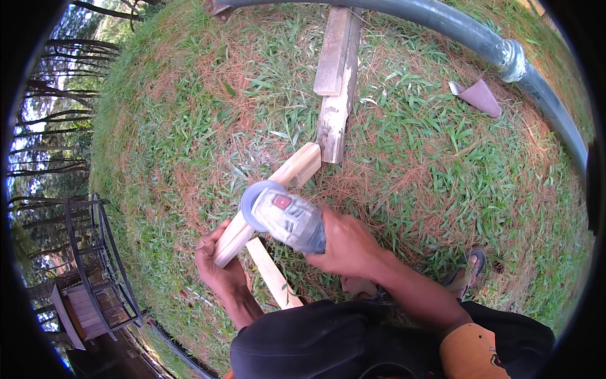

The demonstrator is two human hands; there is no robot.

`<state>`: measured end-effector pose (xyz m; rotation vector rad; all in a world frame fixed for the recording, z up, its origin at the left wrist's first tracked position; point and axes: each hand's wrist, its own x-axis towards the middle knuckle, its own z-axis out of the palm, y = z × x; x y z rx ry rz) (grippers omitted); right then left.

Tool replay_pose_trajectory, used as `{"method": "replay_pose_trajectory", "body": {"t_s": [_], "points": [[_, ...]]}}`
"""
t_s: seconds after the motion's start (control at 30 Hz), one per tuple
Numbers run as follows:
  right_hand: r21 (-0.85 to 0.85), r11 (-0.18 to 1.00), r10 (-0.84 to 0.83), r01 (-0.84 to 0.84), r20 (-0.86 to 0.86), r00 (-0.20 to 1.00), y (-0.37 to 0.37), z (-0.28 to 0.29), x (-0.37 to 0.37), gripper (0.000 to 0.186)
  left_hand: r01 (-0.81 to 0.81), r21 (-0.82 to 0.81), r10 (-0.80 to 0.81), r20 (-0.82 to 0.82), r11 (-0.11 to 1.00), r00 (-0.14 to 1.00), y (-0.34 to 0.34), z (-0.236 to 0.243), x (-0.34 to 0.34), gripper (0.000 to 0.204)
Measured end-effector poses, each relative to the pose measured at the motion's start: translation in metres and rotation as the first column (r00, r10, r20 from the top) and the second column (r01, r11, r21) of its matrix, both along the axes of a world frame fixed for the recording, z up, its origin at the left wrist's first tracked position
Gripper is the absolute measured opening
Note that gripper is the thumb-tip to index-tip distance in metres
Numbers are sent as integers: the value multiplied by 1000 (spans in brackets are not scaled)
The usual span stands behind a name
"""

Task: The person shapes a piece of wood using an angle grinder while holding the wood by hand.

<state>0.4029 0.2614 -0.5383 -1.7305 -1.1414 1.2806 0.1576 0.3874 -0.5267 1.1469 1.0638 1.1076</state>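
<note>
My left hand (221, 265) grips the near end of a pale wooden block (233, 239) that slants away to the upper right. My right hand (347, 243) is wrapped round a grey disc sander (287, 221), which is somewhat blurred. Its round disc (254, 205) overlaps the middle of the block; whether it touches the wood I cannot tell. The block's far end (308, 158) meets the near end of a weathered board (334, 126) on the grass. A second pale wood strip (273, 275) lies beside the block, close to my lap.
Another worn board (332, 66) lies on top of the weathered one. A thick grey pipe (454, 25) curves across the top and right. A brownish curled sheet (480, 98), resembling sandpaper, lies on the grass. My feet (467, 275) are at lower right. A wooden structure (91, 306) stands far left.
</note>
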Motion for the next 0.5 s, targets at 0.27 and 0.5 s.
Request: {"method": "replay_pose_trajectory", "body": {"t_s": [0.27,0.5], "points": [[-30,968,-252,251,-95,963,5,-49,41,71,-142,-51,141,-22,988,990,-4,1,21,41],[-8,1000,24,-24,-50,998,-2,-10,17,61,-110,-31,108,-60,993,992,5,13,12,39]]}}
